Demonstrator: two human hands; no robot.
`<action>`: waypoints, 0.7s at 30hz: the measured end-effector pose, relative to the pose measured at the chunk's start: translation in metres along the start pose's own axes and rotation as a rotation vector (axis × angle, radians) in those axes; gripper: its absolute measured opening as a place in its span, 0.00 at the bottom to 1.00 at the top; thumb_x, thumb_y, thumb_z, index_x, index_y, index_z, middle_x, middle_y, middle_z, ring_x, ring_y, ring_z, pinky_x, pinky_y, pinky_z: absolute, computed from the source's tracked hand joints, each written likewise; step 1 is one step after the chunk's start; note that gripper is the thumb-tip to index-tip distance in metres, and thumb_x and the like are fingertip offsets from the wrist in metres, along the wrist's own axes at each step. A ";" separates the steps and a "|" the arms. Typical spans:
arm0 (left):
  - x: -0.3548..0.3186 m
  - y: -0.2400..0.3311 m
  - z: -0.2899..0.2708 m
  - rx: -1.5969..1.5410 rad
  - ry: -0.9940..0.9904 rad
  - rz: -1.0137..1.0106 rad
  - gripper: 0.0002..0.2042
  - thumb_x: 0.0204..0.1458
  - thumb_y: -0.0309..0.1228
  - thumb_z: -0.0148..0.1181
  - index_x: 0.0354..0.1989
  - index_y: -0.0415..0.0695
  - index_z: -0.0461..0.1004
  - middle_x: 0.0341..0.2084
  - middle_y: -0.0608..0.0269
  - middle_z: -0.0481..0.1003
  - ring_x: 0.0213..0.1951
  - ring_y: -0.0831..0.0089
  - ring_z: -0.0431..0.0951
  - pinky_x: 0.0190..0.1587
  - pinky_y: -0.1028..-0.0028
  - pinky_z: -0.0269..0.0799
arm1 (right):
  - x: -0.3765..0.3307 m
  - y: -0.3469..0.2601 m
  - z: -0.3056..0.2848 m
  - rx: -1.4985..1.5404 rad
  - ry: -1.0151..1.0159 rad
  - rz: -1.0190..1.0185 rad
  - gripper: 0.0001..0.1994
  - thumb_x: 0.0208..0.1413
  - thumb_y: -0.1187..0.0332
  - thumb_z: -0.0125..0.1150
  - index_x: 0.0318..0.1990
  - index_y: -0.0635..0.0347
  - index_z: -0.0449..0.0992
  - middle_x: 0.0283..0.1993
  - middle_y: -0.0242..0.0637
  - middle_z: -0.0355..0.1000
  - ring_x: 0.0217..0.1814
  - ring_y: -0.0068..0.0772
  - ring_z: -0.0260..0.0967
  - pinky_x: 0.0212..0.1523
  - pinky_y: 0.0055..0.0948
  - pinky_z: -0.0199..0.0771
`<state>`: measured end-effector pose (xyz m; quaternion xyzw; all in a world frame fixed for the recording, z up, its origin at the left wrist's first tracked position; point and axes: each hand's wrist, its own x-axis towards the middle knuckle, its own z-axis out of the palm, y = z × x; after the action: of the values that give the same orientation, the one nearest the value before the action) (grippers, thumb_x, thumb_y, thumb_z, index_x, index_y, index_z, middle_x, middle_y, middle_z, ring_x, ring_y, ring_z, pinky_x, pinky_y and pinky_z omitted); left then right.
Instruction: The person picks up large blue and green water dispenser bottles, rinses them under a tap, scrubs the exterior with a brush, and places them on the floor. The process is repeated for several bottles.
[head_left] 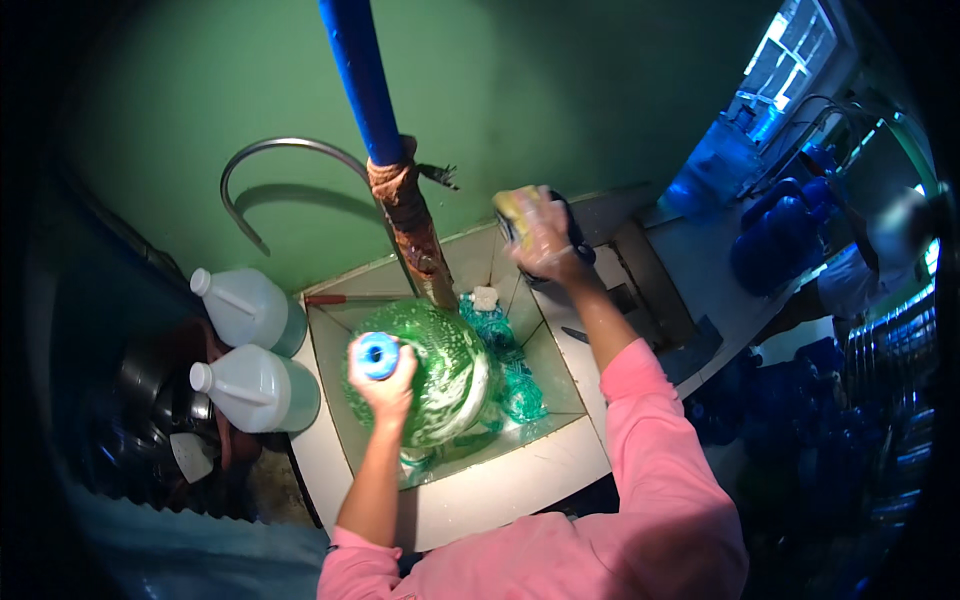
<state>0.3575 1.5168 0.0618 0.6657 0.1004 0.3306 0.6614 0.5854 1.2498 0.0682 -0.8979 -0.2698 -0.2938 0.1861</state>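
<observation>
A large round water jug (440, 400), green-looking and streaked with suds, stands tilted in the tiled sink (552, 365). My left hand (392, 388) is closed round its neck, just under the blue mouth (377, 356). Up at the sink's far right corner, my right hand (545, 245) grips a yellow sponge (517, 210) and is wet with foam. Beneath that hand sits a dark container (574, 225), partly hidden by it. Beside the jug, crumpled clear green plastic bottles (520, 385) lie in the sink, with a small whitish block (484, 298) near them.
Two white jugs (262, 390) of pale liquid stand left of the sink. A blue pipe (362, 90) with a wrapped joint drops into the sink, near a curved metal tap (290, 143). A dark tray (650, 285) lies right. Blue jugs (775, 245) and a person (850, 280) are farther right.
</observation>
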 end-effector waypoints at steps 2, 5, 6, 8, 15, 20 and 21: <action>-0.007 -0.035 0.030 0.010 0.039 -0.047 0.20 0.39 0.23 0.72 0.42 0.41 0.71 0.31 0.66 0.73 0.32 0.76 0.74 0.39 0.74 0.74 | 0.004 -0.054 0.007 0.195 -0.337 -0.134 0.49 0.47 0.33 0.62 0.69 0.59 0.60 0.70 0.57 0.58 0.77 0.63 0.40 0.74 0.48 0.41; -0.019 -0.070 0.044 0.158 -0.186 0.030 0.25 0.36 0.30 0.75 0.43 0.42 0.71 0.34 0.63 0.72 0.36 0.71 0.74 0.43 0.69 0.72 | -0.018 -0.130 0.030 0.688 -0.742 0.304 0.42 0.45 0.32 0.62 0.58 0.58 0.73 0.59 0.60 0.69 0.66 0.58 0.62 0.65 0.46 0.60; -0.025 -0.080 0.045 0.142 -0.253 -0.013 0.25 0.35 0.32 0.77 0.43 0.42 0.71 0.34 0.63 0.73 0.37 0.71 0.74 0.44 0.68 0.72 | -0.024 -0.147 0.036 0.645 -0.920 0.620 0.38 0.45 0.34 0.64 0.51 0.60 0.78 0.52 0.59 0.75 0.59 0.54 0.71 0.59 0.45 0.68; -0.027 -0.099 0.036 0.137 -0.211 -0.036 0.26 0.35 0.33 0.78 0.43 0.42 0.72 0.34 0.64 0.73 0.37 0.71 0.75 0.45 0.68 0.73 | -0.033 -0.167 0.044 0.811 -0.734 0.740 0.28 0.46 0.46 0.72 0.40 0.64 0.77 0.36 0.42 0.77 0.39 0.32 0.73 0.41 0.35 0.75; -0.033 -0.139 0.041 -1.409 -0.212 -0.675 0.23 0.65 0.46 0.43 0.63 0.47 0.62 0.59 0.58 0.69 0.58 0.62 0.71 0.62 0.59 0.67 | -0.050 -0.223 0.043 0.827 -0.443 0.258 0.16 0.51 0.61 0.70 0.38 0.60 0.72 0.33 0.35 0.72 0.39 0.33 0.72 0.43 0.31 0.74; -0.053 -0.118 0.000 0.421 -0.576 -0.194 0.30 0.55 0.48 0.56 0.63 0.43 0.65 0.64 0.47 0.62 0.66 0.52 0.60 0.69 0.55 0.53 | -0.046 -0.235 0.046 0.965 -0.537 0.371 0.14 0.61 0.58 0.60 0.40 0.60 0.70 0.33 0.34 0.71 0.39 0.30 0.71 0.42 0.33 0.73; -0.060 -0.118 -0.013 0.940 -0.456 0.201 0.33 0.52 0.48 0.60 0.63 0.40 0.66 0.65 0.44 0.60 0.68 0.49 0.55 0.71 0.56 0.48 | -0.043 -0.234 0.046 1.003 -0.540 0.407 0.14 0.64 0.56 0.57 0.38 0.59 0.70 0.29 0.32 0.70 0.35 0.27 0.70 0.40 0.33 0.73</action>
<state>0.3401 1.5052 -0.0697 0.9517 0.0272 0.1584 0.2618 0.4365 1.4398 0.0477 -0.7770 -0.2358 0.1492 0.5643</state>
